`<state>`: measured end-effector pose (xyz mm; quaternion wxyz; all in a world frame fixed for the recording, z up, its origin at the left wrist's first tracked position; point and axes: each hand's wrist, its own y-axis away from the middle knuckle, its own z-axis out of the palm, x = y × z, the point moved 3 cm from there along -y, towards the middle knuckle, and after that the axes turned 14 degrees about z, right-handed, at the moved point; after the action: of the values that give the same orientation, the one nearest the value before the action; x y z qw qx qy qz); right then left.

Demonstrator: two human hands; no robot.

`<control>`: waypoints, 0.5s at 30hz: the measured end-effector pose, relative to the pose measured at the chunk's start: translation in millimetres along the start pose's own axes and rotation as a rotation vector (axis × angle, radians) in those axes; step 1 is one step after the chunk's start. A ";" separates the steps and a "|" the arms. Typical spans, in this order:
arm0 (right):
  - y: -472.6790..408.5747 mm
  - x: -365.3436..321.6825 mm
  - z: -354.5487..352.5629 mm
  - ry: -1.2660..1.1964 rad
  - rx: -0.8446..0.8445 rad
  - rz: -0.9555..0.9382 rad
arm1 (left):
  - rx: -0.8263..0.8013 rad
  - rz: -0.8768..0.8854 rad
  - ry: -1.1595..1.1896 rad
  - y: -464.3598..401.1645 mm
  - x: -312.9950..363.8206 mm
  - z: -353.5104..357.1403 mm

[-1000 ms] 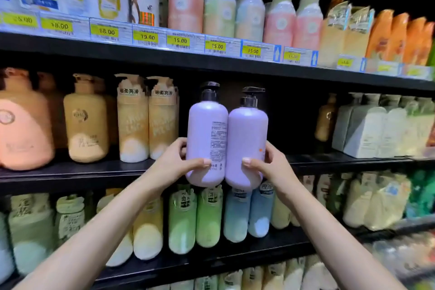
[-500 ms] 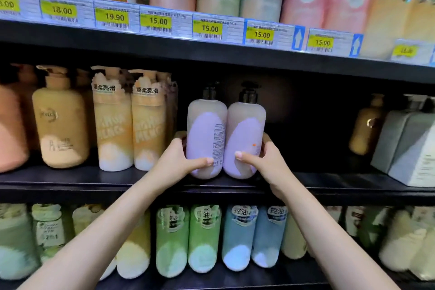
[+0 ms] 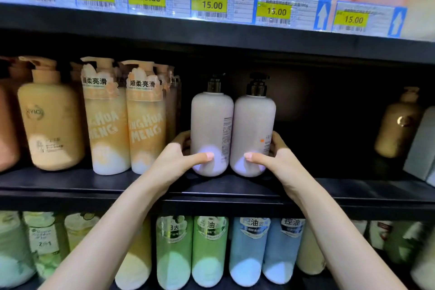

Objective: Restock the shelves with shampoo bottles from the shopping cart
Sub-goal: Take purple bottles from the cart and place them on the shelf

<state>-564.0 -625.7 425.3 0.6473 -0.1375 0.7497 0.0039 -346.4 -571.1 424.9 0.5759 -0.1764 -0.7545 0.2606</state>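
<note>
On the black middle shelf (image 3: 70, 183), at the far left, stands a round tan pump bottle (image 3: 50, 122), and beside it two orange-and-white bottles (image 3: 127, 125) with Chinese labels. Next comes the left hand (image 3: 179, 160), its thumb across the front and its fingers curled behind the left pale bottle (image 3: 211, 132), gripping it low down. That bottle stands upright on the shelf, touching the right pale bottle (image 3: 254, 136), which also stands upright and has a black pump. The right hand (image 3: 275, 160) grips this one the same way, thumb in front, fingers behind. Farther right, well apart, sits a gold bottle (image 3: 397, 125) in shadow. Above runs a row of yellow price tags (image 3: 211, 4); below stand green and blue bottles (image 3: 226, 249).
</note>
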 end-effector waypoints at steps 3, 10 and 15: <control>1.5 0.1 0.0 -0.007 -0.013 0.006 | 0.004 -0.027 0.018 1.7 3.1 -1.6; 1.4 -0.5 0.8 -0.027 0.001 0.007 | 0.000 -0.097 0.135 3.4 6.2 -1.1; 0.4 0.9 0.0 -0.027 0.007 0.013 | -0.104 -0.087 0.124 5.0 5.5 1.3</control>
<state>-564.2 -625.5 424.3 0.6576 -0.1304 0.7419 0.0075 -349.4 -564.3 425.9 0.6224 -0.1891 -0.7368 0.1846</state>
